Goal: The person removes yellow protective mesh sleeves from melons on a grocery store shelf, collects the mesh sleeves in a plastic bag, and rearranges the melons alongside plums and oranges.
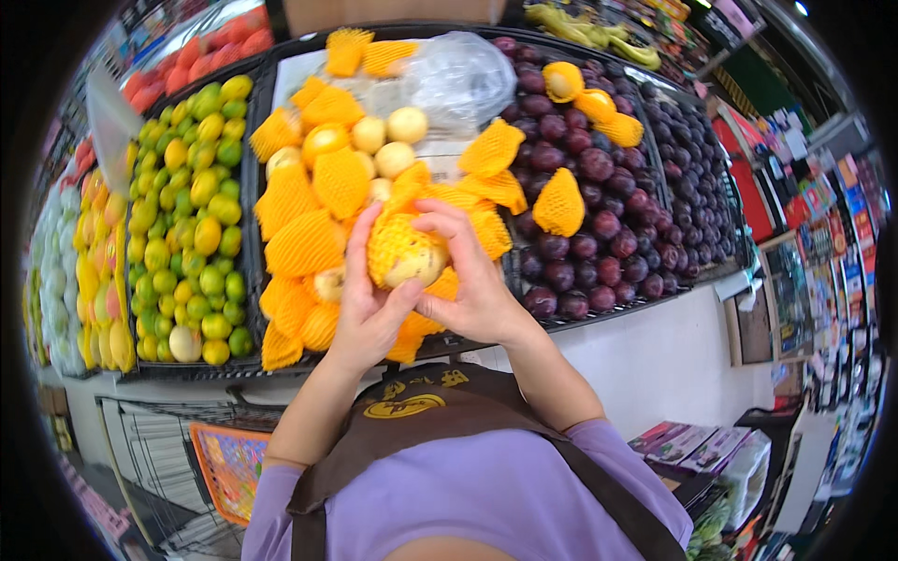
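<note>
Between my two hands is a pale yellow round fruit (419,265), its upper side wrapped in a yellow foam net sleeve (389,242) and its lower side bare with small dark spots. My left hand (372,294) grips it from the left, thumb at its base. On the right, my right hand (466,280) has its fingers on the sleeve and the thumb below the fruit. Foam-sleeved fruits (305,242) lie all around beneath my hands. Just beyond them sit several bare pale yellow fruits (395,159).
A clear plastic bag (459,80) lies at the back of this section. Green-yellow citrus (189,224) fills the left crate, dark plums (596,231) the right one, with a few foam sleeves (559,203) on top. A wire cart (151,456) and an orange basket (228,470) stand low on the left.
</note>
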A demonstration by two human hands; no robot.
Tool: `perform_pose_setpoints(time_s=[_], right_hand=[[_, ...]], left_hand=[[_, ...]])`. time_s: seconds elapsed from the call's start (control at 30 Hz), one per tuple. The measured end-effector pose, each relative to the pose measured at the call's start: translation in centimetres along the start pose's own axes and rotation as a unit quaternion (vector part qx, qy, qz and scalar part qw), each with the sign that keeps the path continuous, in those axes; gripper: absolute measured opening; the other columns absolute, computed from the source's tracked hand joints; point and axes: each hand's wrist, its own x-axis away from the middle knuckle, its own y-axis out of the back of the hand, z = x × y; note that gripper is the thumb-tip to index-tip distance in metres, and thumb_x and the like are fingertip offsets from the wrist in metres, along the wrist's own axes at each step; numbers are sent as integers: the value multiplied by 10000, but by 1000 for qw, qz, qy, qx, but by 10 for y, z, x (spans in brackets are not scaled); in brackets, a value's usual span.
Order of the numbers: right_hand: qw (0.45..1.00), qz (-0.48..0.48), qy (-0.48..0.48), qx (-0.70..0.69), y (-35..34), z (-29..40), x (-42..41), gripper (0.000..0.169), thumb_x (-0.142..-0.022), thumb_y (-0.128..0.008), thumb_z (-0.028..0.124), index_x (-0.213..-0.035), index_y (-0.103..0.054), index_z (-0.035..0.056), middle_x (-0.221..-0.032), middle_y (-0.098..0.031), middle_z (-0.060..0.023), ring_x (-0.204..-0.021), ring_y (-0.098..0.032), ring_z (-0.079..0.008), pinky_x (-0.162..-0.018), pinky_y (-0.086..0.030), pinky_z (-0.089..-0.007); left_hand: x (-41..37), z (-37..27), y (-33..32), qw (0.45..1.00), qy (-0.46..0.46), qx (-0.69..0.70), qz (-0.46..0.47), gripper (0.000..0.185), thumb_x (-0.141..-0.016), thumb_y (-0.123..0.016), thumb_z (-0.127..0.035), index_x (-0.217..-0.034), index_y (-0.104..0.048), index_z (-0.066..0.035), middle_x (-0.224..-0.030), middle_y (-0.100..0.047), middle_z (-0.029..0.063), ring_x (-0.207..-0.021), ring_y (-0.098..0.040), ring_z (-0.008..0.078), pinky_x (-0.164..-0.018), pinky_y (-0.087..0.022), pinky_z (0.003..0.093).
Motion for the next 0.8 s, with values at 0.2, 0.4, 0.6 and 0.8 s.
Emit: perform_pose_setpoints(time_s=[0.2, 0.4, 0.6, 0.8], right_hand=[[982, -109, 13, 151, 70, -14, -3, 618, -688, -684, 28, -1272, -501, 109, -1319, -424, -236, -1125, -511, -388, -909, -455, -395], [926, -204, 67, 310, 159, -46, -32, 549, -685, -675, 27, -1214, -543, 89, -1254, -484, -247, -1063, -548, -400, -867, -479, -419], [854, -239, 18, 461, 319, -152, -78, 506, -772, -658, 191, -1236, -515, 51, -1182, -553, -177, -1102, -514, -340, -942, -414, -409], [828, -138, -138, 525, 415, -246, -84, 488, -832, -611, 306, -1273, -503, 126, -1163, -575, -199, -1061, -554, -352, -882, -447, -424]], left_hand=[[-62, 26, -52, 957, -76, -280, -6, 464, -875, -528, -23, -1328, -431, 2, -1371, -431, 182, -1305, -375, 270, -1056, -289, 334], [-120, 40, -130, 937, -113, -329, 7, 494, -839, -618, -73, -1311, -476, -50, -1416, -334, 229, -1170, -523, 308, -918, -454, 340], [-93, 39, -154, 867, -248, -415, 119, 476, -771, -706, -179, -1201, -547, -49, -1390, -342, 254, -962, -635, 291, -791, -520, 331], [-46, 27, -101, 800, -112, -589, -13, 319, -759, -691, -126, -1051, -596, -44, -1300, -464, 165, -991, -615, 269, -839, -492, 346]])
